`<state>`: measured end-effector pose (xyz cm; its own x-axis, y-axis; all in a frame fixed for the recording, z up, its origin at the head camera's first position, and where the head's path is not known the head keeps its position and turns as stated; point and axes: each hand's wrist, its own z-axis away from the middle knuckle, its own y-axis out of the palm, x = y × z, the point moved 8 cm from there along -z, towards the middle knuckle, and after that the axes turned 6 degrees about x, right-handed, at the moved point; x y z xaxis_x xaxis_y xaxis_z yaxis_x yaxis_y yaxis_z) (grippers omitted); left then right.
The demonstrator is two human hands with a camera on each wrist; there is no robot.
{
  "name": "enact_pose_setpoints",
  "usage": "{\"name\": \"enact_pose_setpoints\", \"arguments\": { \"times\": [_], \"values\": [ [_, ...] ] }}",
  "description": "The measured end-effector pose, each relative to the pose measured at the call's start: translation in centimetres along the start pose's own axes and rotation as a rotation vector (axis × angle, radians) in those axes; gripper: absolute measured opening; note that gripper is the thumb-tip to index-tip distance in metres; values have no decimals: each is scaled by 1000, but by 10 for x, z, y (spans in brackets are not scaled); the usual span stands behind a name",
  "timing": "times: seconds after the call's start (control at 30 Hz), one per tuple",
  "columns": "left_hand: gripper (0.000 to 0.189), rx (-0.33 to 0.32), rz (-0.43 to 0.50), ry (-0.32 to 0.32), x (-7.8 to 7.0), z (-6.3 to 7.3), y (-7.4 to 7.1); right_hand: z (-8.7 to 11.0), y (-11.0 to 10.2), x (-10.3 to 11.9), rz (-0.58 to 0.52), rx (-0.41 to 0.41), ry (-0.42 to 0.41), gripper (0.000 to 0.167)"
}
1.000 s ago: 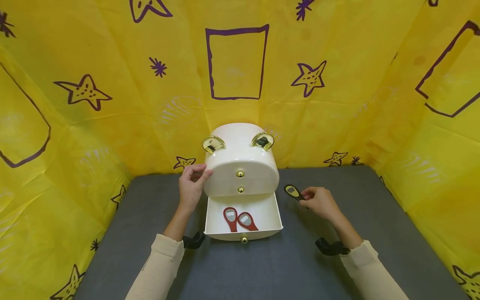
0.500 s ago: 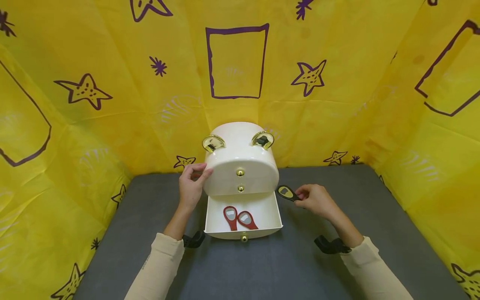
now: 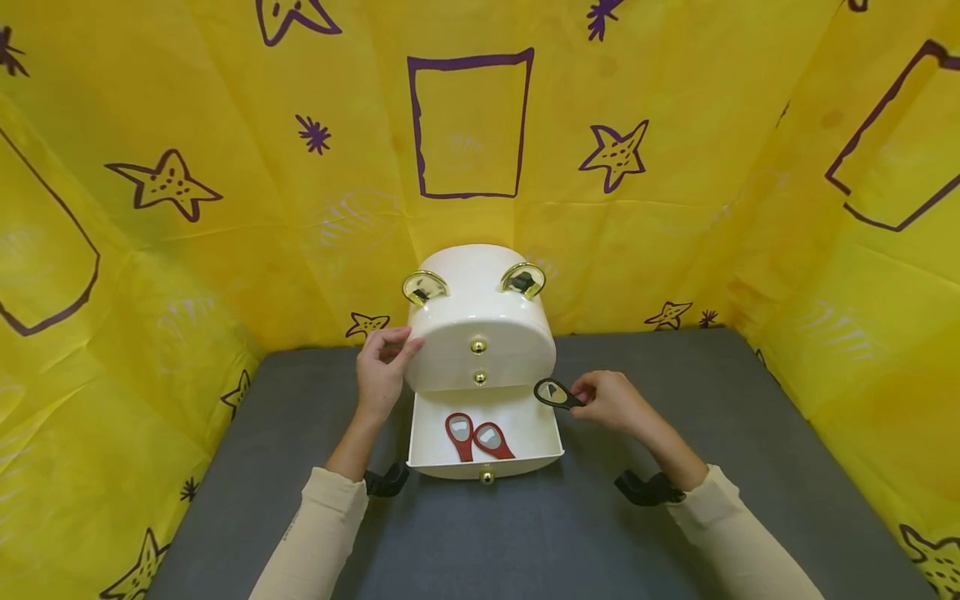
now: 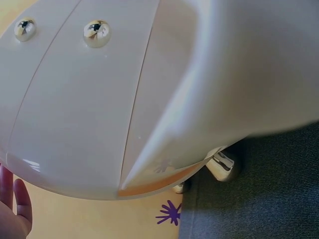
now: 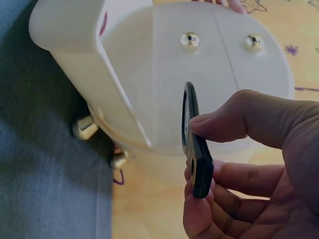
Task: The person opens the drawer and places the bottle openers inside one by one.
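Observation:
My right hand (image 3: 611, 402) pinches a black bottle opener (image 3: 555, 393) between thumb and fingers. The opener's round head is over the right side of the pulled-out drawer (image 3: 517, 417); in the right wrist view the bottle opener (image 5: 197, 144) appears edge-on. Two red bottle openers, a left one (image 3: 460, 433) and a right one (image 3: 492, 440), lie in the drawer. This drawer is the lowest of a white cabinet (image 3: 442, 358) with gold knobs and gold ears. At the cabinet's left side my left hand (image 3: 381, 375) rests its fingertips against the wall, also seen as the hand (image 4: 12, 209) in the left wrist view.
The cabinet stands on a dark grey table (image 3: 480, 542), near its back edge. Yellow cloth walls (image 3: 300, 208) with purple drawings enclose the back and both sides. Short metallic feet (image 5: 84, 128) hold the cabinet off the table.
My right hand has moved left with the black bottle opener, from beside the cabinet to above the drawer's right edge. The left hand and the red bottle openers have stayed in place.

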<state>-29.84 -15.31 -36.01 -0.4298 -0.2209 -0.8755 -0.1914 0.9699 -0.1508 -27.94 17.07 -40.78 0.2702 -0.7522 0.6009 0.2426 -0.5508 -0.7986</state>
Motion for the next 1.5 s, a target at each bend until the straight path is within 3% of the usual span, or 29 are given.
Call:
{"name": "enact_pose_setpoints", "arguments": {
  "times": [0.37,0.7,1.07,1.2,1.5],
  "values": [
    [25,-16,1,0,1,1,-1,-14,21,11,89,36,-38,16],
    [26,-14,-2,-10,-1,2,-1,-22,32,13,119,54,-16,15],
    [26,-14,-3,3,-1,1,-1,-24,37,20,199,9,-31,15],
    [25,-16,-2,4,0,1,0,-23,39,22,189,3,-42,23],
    [25,-21,7,12,-2,2,0,-18,36,21,147,-32,-42,16]
  ]
}}
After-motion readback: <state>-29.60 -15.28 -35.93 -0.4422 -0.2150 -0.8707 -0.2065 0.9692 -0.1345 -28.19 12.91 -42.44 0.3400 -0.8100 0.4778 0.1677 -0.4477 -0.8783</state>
